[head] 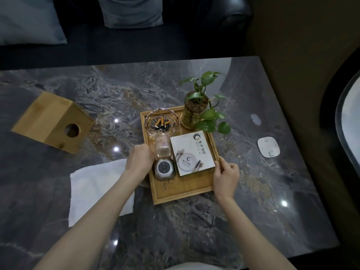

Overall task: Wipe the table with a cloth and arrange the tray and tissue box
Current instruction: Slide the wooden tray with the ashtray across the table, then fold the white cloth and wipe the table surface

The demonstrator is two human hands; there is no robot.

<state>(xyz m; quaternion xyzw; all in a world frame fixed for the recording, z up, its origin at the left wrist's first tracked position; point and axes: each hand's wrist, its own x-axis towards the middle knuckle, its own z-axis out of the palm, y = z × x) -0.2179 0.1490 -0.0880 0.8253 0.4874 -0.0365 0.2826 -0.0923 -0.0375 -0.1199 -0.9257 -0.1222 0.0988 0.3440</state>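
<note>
A wooden tray (183,193) lies in the middle of the dark marble table (194,227). My left hand (140,159) grips its left rim and my right hand (226,176) grips its right rim. On the tray stand a glass ashtray (162,121) with cigarette butts, a potted green plant (196,110), a white booklet (191,153), a clear small box (163,147) and a round metal device (163,169). A white cloth (91,191) lies flat on the table under my left forearm. The wooden tissue box (52,121) sits at the left, turned askew.
A white square pad (268,147) and a small white oval (255,119) lie on the table at the right. A dark sofa with grey cushions (133,12) runs along the far edge. The table's right edge borders a dark floor.
</note>
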